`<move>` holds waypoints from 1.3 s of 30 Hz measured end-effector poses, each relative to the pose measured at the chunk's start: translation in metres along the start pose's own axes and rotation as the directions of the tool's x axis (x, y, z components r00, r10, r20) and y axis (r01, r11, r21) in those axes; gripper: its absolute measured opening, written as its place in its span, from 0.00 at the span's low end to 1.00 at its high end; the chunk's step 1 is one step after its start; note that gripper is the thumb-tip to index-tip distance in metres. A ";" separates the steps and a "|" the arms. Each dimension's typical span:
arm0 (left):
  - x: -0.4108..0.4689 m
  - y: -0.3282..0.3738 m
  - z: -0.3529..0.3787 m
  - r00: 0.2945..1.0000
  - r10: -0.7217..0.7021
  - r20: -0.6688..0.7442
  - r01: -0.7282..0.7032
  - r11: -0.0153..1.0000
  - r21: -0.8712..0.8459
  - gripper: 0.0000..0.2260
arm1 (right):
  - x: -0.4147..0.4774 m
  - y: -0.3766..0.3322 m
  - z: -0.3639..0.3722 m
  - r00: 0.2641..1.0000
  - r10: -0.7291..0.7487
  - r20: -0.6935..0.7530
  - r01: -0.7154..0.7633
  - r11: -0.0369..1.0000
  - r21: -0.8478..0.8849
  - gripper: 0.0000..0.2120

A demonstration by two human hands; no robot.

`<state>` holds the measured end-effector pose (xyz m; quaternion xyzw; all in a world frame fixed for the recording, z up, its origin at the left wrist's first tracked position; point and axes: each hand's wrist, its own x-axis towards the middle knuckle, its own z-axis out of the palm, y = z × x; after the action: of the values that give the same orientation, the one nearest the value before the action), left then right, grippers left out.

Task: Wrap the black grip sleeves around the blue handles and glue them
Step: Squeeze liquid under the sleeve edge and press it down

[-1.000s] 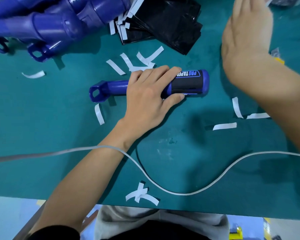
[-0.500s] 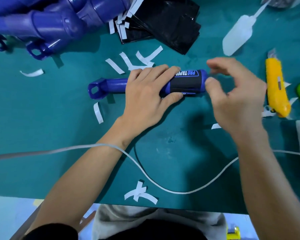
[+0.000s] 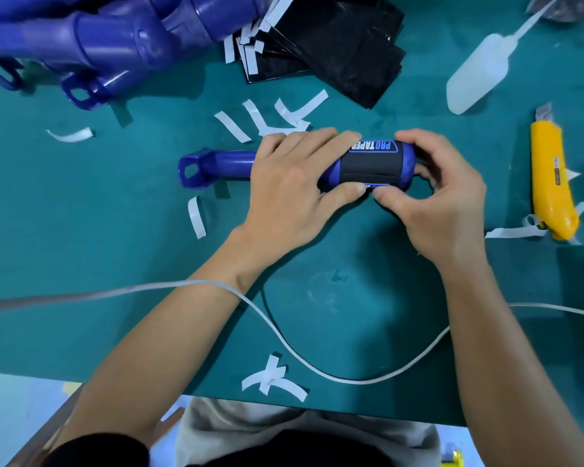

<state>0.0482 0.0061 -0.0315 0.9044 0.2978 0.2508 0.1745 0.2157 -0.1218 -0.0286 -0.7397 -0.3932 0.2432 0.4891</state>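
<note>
Single head view; looks steeply down over green mat [image 3: 81, 251]; close, wide-angle

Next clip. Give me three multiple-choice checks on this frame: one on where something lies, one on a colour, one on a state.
1. Where does the yellow utility knife lie?
A. On the stack of black sheets
B. Beside the pile of handles at top left
C. On the green mat, right of the right hand

2. What colour is the grip sleeve round the held blue handle?
A. Black
B. White
C. Orange

3. What is the left hand doing?
A. Lying flat on the mat
B. Gripping the blue handle
C. Holding a glue bottle

Answers:
1 C: the knife rests on the mat beyond the right hand.
2 A: the sleeve is black, with a blue lettered panel.
3 B: its fingers curl over the handle, with the thumb on the near side.
</note>
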 end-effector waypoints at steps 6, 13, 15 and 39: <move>0.000 0.001 0.000 1.000 -0.014 0.005 0.014 1.000 0.014 0.22 | -0.002 0.000 0.002 1.000 0.008 -0.017 -0.007 1.000 0.010 0.28; -0.001 0.007 -0.001 0.999 -0.048 -0.014 0.048 0.998 0.045 0.22 | -0.003 -0.004 0.005 0.999 0.039 -0.034 -0.037 0.997 0.070 0.28; -0.001 0.010 -0.001 0.997 -0.073 -0.027 0.074 0.997 0.039 0.21 | -0.003 -0.003 0.006 0.999 0.035 -0.039 -0.032 0.996 0.081 0.28; -0.001 0.010 -0.004 0.989 -0.147 0.005 0.146 0.986 -0.085 0.21 | -0.010 -0.008 0.009 0.995 0.086 -0.058 -0.076 0.984 0.161 0.26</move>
<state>0.0501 -0.0016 -0.0243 0.8716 0.3526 0.2505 0.2308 0.2008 -0.1232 -0.0249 -0.7214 -0.3261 0.2691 0.5485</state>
